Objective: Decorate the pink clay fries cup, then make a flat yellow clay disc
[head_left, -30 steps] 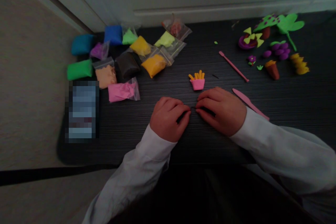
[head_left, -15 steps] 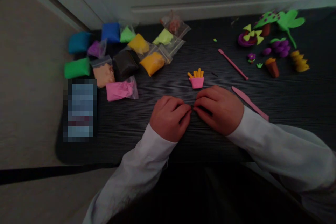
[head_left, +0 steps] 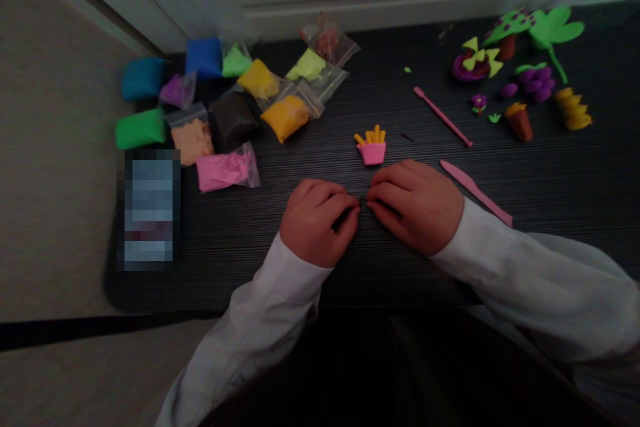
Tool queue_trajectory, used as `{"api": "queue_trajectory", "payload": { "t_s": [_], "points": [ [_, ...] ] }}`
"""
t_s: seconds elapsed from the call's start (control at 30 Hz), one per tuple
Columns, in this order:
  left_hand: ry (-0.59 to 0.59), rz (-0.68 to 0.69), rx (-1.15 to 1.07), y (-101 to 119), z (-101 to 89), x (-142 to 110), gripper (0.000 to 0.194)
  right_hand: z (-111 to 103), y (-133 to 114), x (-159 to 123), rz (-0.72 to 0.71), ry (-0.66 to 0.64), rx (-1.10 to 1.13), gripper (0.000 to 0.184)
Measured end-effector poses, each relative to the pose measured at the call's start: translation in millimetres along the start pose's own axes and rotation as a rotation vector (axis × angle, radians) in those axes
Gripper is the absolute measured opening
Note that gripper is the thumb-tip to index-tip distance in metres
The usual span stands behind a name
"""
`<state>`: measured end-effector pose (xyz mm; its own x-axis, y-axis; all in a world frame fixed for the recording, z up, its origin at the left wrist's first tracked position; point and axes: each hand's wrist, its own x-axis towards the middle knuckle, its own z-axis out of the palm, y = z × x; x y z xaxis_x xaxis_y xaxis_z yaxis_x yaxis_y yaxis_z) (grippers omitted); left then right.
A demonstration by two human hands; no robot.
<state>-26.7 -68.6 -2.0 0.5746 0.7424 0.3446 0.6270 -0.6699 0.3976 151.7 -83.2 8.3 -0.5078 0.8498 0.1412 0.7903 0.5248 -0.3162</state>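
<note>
Low over the dark table, my left hand [head_left: 320,221] and my right hand [head_left: 417,207] face each other, fingertips pinched and almost meeting. Between them shows a tiny dark bit, apparently a piece of black clay [head_left: 363,201]; both pinches are on its ends. Just beyond the fingertips stands a pink clay box of fries [head_left: 373,152] with yellow sticks poking out of its top. A thin dark clay strip [head_left: 407,137] lies to its right. Past my right hand are a pink modelling knife [head_left: 475,191] and a slender pink modelling stick [head_left: 443,116].
Bagged clay in several colours, among it a pink pack [head_left: 225,170] and a black pack [head_left: 233,119], fills the left side. A phone [head_left: 150,210] with a blurred screen lies at the left edge. Finished clay figures, including purple grapes [head_left: 537,83], stand at the back right.
My fingertips have drawn slightly apart, so more of the dark bit shows between them. The whole view has shifted a little; the other things lie as before.
</note>
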Motion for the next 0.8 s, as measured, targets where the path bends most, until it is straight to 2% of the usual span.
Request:
{"api": "queue_trajectory", "payload": {
  "t_s": [0.43, 0.8],
  "points": [
    [-0.013, -0.035, 0.001, 1.1, -1.0, 0.7, 0.016, -1.0, -0.8, 0.3, -0.003, -0.002, -0.005, 0.02],
    [-0.018, -0.048, -0.031, -3.6, -0.3, 3.6, 0.012, -0.4, -0.3, -0.2, -0.006, 0.02, 0.0, 0.02]
  ]
}}
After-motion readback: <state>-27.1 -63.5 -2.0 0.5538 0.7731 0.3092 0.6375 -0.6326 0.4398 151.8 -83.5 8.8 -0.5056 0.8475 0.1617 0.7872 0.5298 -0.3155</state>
